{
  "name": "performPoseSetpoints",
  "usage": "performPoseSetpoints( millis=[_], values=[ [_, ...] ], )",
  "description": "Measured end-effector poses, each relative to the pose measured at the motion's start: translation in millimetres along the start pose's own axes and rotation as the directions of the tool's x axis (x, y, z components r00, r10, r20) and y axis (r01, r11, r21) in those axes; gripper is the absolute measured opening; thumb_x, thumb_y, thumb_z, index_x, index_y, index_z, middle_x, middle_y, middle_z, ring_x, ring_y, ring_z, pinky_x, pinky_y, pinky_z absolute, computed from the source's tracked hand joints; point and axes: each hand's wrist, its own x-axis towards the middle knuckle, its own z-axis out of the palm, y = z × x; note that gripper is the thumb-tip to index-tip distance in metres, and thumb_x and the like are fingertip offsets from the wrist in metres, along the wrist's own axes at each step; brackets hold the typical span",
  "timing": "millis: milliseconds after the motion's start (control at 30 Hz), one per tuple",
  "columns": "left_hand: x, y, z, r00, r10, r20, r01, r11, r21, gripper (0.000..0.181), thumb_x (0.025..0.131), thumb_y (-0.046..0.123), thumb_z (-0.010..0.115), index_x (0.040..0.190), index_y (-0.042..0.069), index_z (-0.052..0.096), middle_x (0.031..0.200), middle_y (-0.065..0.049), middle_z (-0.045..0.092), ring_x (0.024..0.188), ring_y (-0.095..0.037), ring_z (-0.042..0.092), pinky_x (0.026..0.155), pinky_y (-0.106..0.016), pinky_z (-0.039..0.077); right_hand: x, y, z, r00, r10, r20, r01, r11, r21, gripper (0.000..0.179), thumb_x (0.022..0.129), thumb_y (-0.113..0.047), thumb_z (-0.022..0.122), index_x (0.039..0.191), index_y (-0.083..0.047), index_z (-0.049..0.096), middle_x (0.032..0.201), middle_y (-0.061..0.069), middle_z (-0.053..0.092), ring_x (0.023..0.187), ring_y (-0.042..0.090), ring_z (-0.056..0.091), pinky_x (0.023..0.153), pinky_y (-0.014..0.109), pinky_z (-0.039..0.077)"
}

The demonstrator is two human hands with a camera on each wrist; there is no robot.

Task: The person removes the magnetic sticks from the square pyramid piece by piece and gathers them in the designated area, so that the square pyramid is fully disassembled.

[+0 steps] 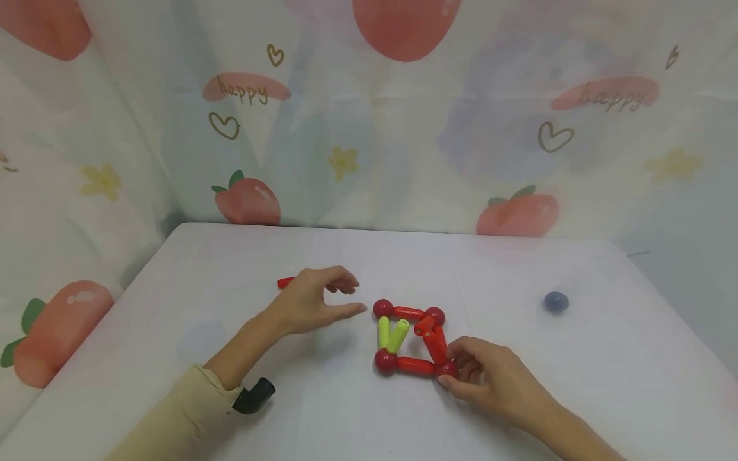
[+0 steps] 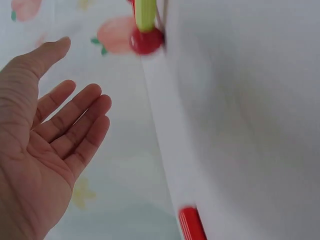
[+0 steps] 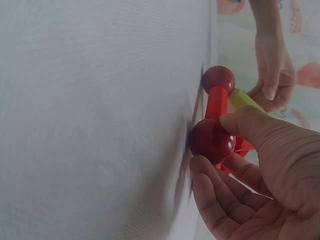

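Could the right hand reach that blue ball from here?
Probably yes: nothing visible stands between the right hand and the blue ball, though its fingers would likely have to let go of the red corner ball first.

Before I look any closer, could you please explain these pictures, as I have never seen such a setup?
No machine: a person works bare-handed at a table. The wide picture comes from a camera on the head, the others from one on each wrist. The right hand pinches a corner ball of a toy built from red balls, red rods and green rods. The left hand hovers beside it, holding nothing. Also on the table lie a loose rod, partly hidden by that hand, and a blue ball.
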Motion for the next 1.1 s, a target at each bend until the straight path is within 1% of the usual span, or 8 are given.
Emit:
performPoseSetpoints(
  millis=[133,233,400,500,600,733,967,1100],
  values=[
    [4.3,23.5,20.1,0.995,0.055,0.088,-0.048,0.996,-0.071,0.034,0.089,0.025,0.081,0.115,0.01,0.067,0.105,-0.005,0.075,0.099,-0.023,0.07,0.09,-0.043,0.057,0.1,1,0,1.0,-0.003,-0.004,0.003,1.0,-0.005,0.03,0.083,-0.026,0.086,0.104,-0.016,0.067,0.082,-0.015,0.063,0.071,0.0,0.057,0.066,0.021,0.053],
    [8.2,36.2,31.1,0.989,0.066,0.135,-0.052,0.993,-0.108,0.035,0.089,0.026,0.081,0.117,0.01,0.067,0.103,-0.002,0.076,0.097,-0.021,0.07,0.085,-0.038,0.058,-0.7,2,0,1.0,-0.01,-0.01,0.01,1.0,-0.009,0.03,0.082,-0.026,0.086,0.103,-0.016,0.067,0.081,-0.016,0.062,0.07,-0.001,0.056,0.066,0.021,0.053],
    [13.4,49.5,44.3,0.977,0.068,0.202,-0.055,0.996,-0.068,0.034,0.091,0.023,0.079,0.121,0.013,0.068,0.107,0.001,0.076,0.097,-0.017,0.069,0.076,-0.024,0.054,-2.2,4,1,0.999,-0.032,-0.016,0.032,0.999,-0.001,0.029,0.083,-0.025,0.086,0.103,-0.016,0.068,0.08,-0.017,0.063,0.07,-0.002,0.056,0.066,0.021,0.053],
    [15.5,52.5,46.6,0.972,0.068,0.223,-0.064,0.998,-0.024,0.029,0.093,0.02,0.076,0.12,0.013,0.071,0.107,0.001,0.075,0.096,-0.016,0.068,0.08,-0.021,0.052,-1.6,4,1,0.999,-0.045,-0.021,0.045,0.999,0.005,0.029,0.083,-0.025,0.086,0.103,-0.016,0.068,0.081,-0.017,0.063,0.07,-0.002,0.057,0.066,0.021,0.053],
    [15.1,52.0,43.6,0.973,0.055,0.226,-0.054,0.998,-0.011,0.025,0.094,0.018,0.075,0.118,0.012,0.074,0.104,0.002,0.075,0.094,-0.015,0.067,0.08,-0.022,0.054,-0.4,4,1,0.998,-0.062,-0.03,0.062,0.998,0.002,0.029,0.083,-0.025,0.086,0.103,-0.016,0.068,0.081,-0.017,0.063,0.07,-0.003,0.057,0.065,0.021,0.054],
    [7.3,45.5,35.4,0.975,0.036,0.219,-0.028,0.999,-0.035,0.023,0.094,0.015,0.075,0.117,0.011,0.075,0.097,0.005,0.073,0.093,-0.017,0.066,0.078,-0.028,0.056,1.5,4,2,0.997,-0.076,-0.033,0.076,0.997,0.001,0.028,0.083,-0.025,0.087,0.102,-0.016,0.068,0.08,-0.017,0.062,0.07,-0.002,0.056,0.065,0.021,0.053],
    [-7.0,31.0,21.7,0.978,0.029,0.207,-0.011,0.996,-0.088,0.022,0.092,0.012,0.076,0.113,0.01,0.075,0.1,0.006,0.074,0.095,-0.015,0.066,0.082,-0.033,0.057,0.6,1,3,1.0,0.019,-0.004,-0.019,1.0,-0.011,0.031,0.082,-0.028,0.087,0.104,-0.016,0.069,0.082,-0.015,0.064,0.071,-0.001,0.057,0.066,0.02,0.053],
    [-11.7,21.9,20.6,0.978,0.043,0.205,-0.011,0.988,-0.156,0.023,0.09,0.009,0.078,0.112,0.008,0.075,0.102,0.002,0.074,0.09,-0.009,0.067,0.083,-0.03,0.058,0.0,1,3,1.0,0.028,-0.01,-0.028,0.999,-0.02,0.034,0.081,-0.027,0.088,0.106,-0.014,0.07,0.084,-0.014,0.065,0.072,0.0,0.057,0.067,0.02,0.054]
  ],
)
